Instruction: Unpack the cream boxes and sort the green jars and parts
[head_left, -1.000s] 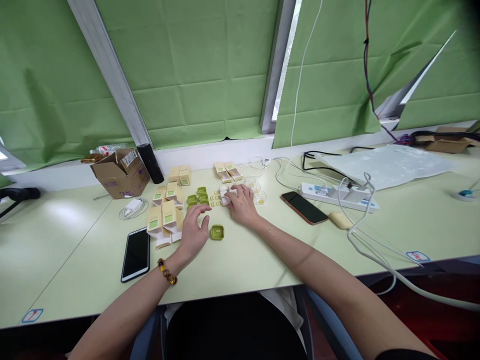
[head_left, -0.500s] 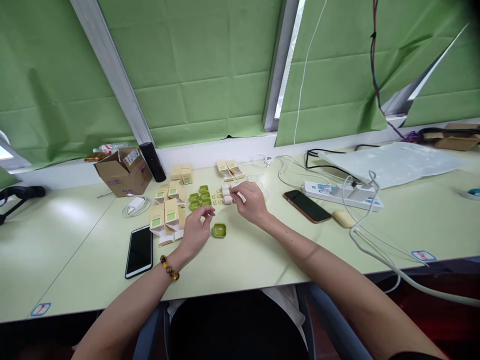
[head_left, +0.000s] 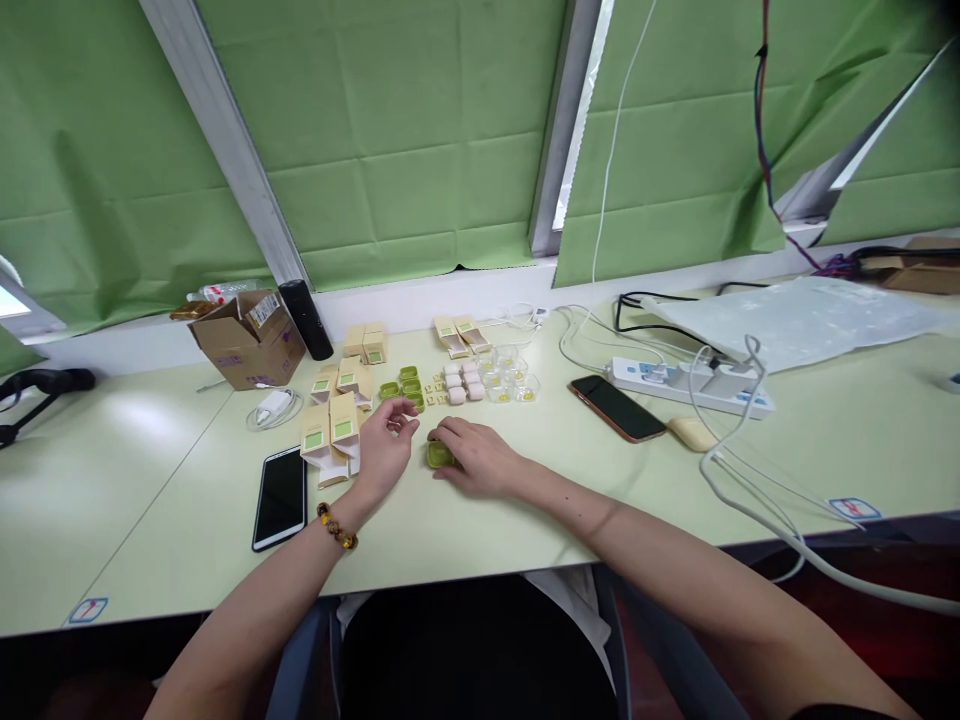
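Note:
My right hand (head_left: 480,458) has its fingers and thumb around the sides of a small green square container (head_left: 439,454) on the table; the hand hides its right part. To the left, my left hand (head_left: 384,445) hovers with loosely curled fingers and a gap between thumb and fingertips; nothing shows in it. Just beyond it stand several matching green containers (head_left: 409,373) in a cluster, partly covered by my left fingers. Beside them lie tiny yellow pieces (head_left: 435,390), several pale pink rounded blocks (head_left: 465,382) and several clear plastic cups (head_left: 510,372) with yellow spots.
Small tan boxes (head_left: 344,425) with green labels stand at the left, near a phone (head_left: 280,498) and a white charger (head_left: 274,408). An open carton (head_left: 251,345) is behind. On the right are another phone (head_left: 616,407), a power strip (head_left: 690,385) and loose cables.
My right hand has come from the pink blocks back toward me and taken hold of the single green container. My left hand has shifted slightly left and away from me.

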